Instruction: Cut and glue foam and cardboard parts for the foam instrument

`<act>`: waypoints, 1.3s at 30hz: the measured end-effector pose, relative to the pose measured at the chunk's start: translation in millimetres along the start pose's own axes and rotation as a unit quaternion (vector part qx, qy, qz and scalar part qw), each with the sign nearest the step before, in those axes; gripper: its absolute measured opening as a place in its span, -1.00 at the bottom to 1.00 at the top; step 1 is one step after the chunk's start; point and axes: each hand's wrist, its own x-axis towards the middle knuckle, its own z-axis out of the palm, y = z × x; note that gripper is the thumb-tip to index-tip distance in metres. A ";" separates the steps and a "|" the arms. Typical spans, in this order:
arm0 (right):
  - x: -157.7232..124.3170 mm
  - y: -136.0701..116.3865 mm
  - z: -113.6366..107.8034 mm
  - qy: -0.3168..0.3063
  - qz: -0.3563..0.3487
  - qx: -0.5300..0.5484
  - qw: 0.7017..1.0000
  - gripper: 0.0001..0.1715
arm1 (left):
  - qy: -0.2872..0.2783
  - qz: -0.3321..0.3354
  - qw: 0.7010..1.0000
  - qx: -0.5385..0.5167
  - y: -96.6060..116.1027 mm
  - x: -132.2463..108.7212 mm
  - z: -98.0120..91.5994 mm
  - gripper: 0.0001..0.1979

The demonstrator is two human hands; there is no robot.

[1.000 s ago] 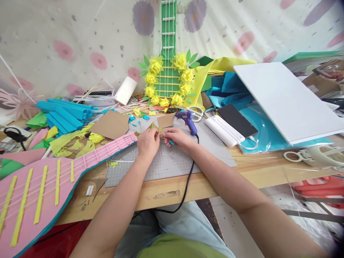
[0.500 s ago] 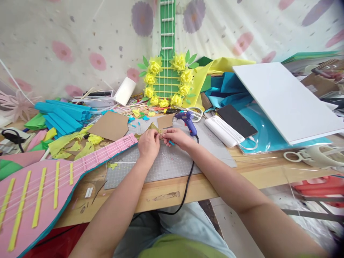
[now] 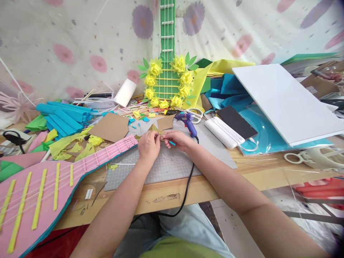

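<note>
Over the grey cutting mat [image 3: 172, 166], my left hand [image 3: 149, 144] pinches a folded olive-yellow sheet [image 3: 153, 127], perhaps paper or ribbon. My right hand [image 3: 177, 139] meets it there, thumb and fingertips pressed together at the sheet's near corner. A small blue piece [image 3: 172, 143] shows under the right fingers; whether it is held I cannot tell. Just beyond the right hand lies a purple hot glue gun [image 3: 189, 123], its black cord running down over the table edge. A small brown cardboard piece [image 3: 165, 122] lies behind the fingers.
A pink paper pipa-like instrument [image 3: 51, 190] lies at left, its neck reaching the mat. Behind stands a green one [image 3: 167, 77] with yellow paper flowers. Scissors [image 3: 197, 113], a white power bank [image 3: 224, 132], a black phone [image 3: 237, 122], a white board [image 3: 290, 104] and blue crepe paper [image 3: 64, 114] surround the mat.
Both hands stay at almost the same spot, still pinching the olive-yellow sheet. The right fingers have shifted slightly. The whole view has moved down a little.
</note>
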 end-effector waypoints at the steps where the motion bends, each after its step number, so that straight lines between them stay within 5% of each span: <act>1: 0.2 0.3 0.3 0.008 -0.003 -0.005 1.000 -0.85 | 0.000 0.002 1.000 0.002 0.0 0.2 0.0 -0.91; 9: 4.3 6.4 8.0 0.123 -0.096 -0.181 0.971 -0.82 | 0.011 0.016 1.000 0.014 0.6 1.0 1.2 -0.88; 14: 0.2 -2.1 6.1 0.062 -0.016 -0.026 0.998 -0.83 | 0.030 0.033 0.999 0.010 1.9 -1.4 3.4 -0.87; 18: -0.5 -2.0 3.7 0.057 -0.022 -0.088 0.994 -0.84 | 0.028 0.034 0.999 0.018 2.0 -1.4 4.3 -0.87; 22: 0.2 5.3 5.3 0.149 -0.169 -0.337 0.914 -0.87 | 0.029 0.031 0.999 0.022 1.3 -0.5 3.3 -0.87; 24: 0.9 7.0 5.7 0.169 -0.191 -0.366 0.895 -0.87 | 0.033 0.032 0.999 0.020 1.1 -0.6 2.6 -0.87; 28: 4.2 4.3 0.9 0.060 -0.062 -0.144 0.986 -0.88 | 0.037 0.042 0.998 0.012 1.6 -1.9 1.8 -0.88; 32: 5.2 0.9 -3.4 0.011 -0.002 -0.030 0.999 -0.90 | 0.037 0.049 0.998 0.013 1.4 -2.8 2.8 -0.88; 35: 2.3 1.3 0.3 0.066 -0.053 -0.139 0.987 -0.85 | 0.034 0.051 0.998 0.015 0.3 -2.8 3.6 -0.88; 39: -1.7 2.5 6.0 0.153 -0.154 -0.319 0.923 -0.83 | 0.022 0.044 0.999 0.016 0.8 -2.7 2.2 -0.86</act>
